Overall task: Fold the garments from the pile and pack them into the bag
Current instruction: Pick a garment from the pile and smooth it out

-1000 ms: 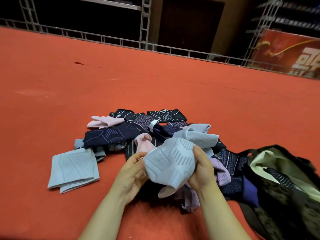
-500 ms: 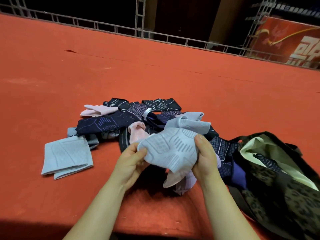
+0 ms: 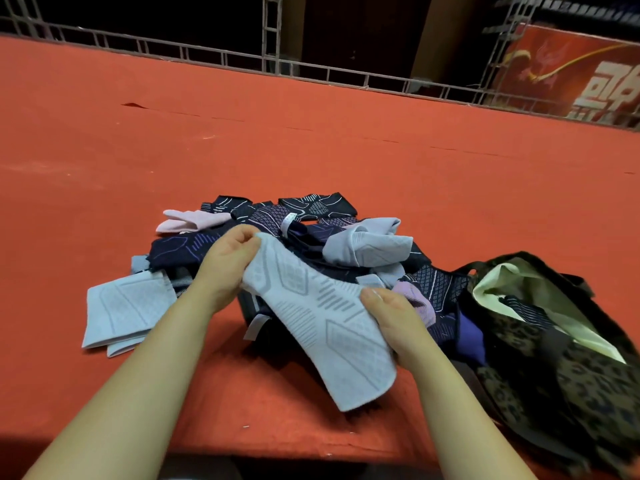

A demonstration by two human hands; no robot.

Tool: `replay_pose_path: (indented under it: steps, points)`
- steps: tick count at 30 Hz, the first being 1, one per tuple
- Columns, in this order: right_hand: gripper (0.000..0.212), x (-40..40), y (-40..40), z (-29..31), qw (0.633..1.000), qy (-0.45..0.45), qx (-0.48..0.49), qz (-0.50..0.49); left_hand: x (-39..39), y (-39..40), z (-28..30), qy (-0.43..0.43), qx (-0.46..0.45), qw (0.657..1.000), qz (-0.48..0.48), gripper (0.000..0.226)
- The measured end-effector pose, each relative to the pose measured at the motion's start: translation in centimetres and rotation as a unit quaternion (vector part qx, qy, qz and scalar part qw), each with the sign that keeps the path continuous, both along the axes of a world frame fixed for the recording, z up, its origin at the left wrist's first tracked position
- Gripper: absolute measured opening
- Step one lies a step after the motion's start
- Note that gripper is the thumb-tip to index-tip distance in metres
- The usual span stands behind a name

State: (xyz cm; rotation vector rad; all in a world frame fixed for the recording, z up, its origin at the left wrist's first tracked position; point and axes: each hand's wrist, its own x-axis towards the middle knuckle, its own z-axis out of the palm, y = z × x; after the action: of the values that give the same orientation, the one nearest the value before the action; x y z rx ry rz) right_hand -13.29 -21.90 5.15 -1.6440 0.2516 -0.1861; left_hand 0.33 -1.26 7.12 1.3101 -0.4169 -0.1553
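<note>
Red cloth covers the table [image 3: 311,140], with metal railing [image 3: 214,58] along its far edge. Near the front edge lies the pile of garments [image 3: 301,233]. Above it the left hand [image 3: 227,261] and right hand [image 3: 393,315] each pinch a pale blue garment [image 3: 322,320]. A folded blue piece [image 3: 121,310] lies toward the left edge. By the right edge sits the open bag [image 3: 554,341], possibly holding dark clothing.

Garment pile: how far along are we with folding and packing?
Early. One folded light blue piece lies on the red surface, and a dark striped item is in the bag. Left hand and right hand hold a light blue garment. The pile remains.
</note>
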Motion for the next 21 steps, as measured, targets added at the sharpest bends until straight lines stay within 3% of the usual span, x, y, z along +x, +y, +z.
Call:
replay_pose_path:
  steps: [2,6,8,10,13,15,19,21]
  points:
    - [0.017,-0.1,0.5,-0.4,0.996,-0.010,0.077,0.039,0.3,0.1,0.5,-0.025,0.056,0.998,-0.026,0.028]
    - [0.046,0.1,1.8,-1.0,0.975,0.086,0.167,0.120,0.9,0.3,0.8,-0.027,0.046,0.995,-0.087,0.049]
    - [0.047,0.5,2.9,-0.8,0.964,0.140,0.175,0.145,0.6,-0.1,0.8,-0.025,0.032,0.993,-0.112,0.050]
    - [0.039,1.1,3.8,-0.6,0.972,0.112,0.165,0.128,0.2,-0.5,1.0,-0.023,0.030,0.991,-0.130,0.042]
    - [0.032,1.8,4.8,0.4,0.981,0.014,0.170,0.090,-0.1,-0.7,1.3,-0.023,0.048,0.996,-0.075,0.015]
    - [0.030,2.1,4.8,1.0,0.980,-0.032,0.180,0.075,-0.4,-0.5,0.8,0.021,0.029,0.998,-0.061,0.008]
    - [0.037,2.7,4.5,1.9,0.987,-0.040,0.154,0.022,-1.9,0.2,-0.3,0.181,0.008,0.975,-0.130,0.026]
    - [0.041,3.2,4.5,2.5,0.993,-0.045,0.106,-0.015,-2.3,0.0,0.0,0.171,0.014,0.977,-0.124,0.021]
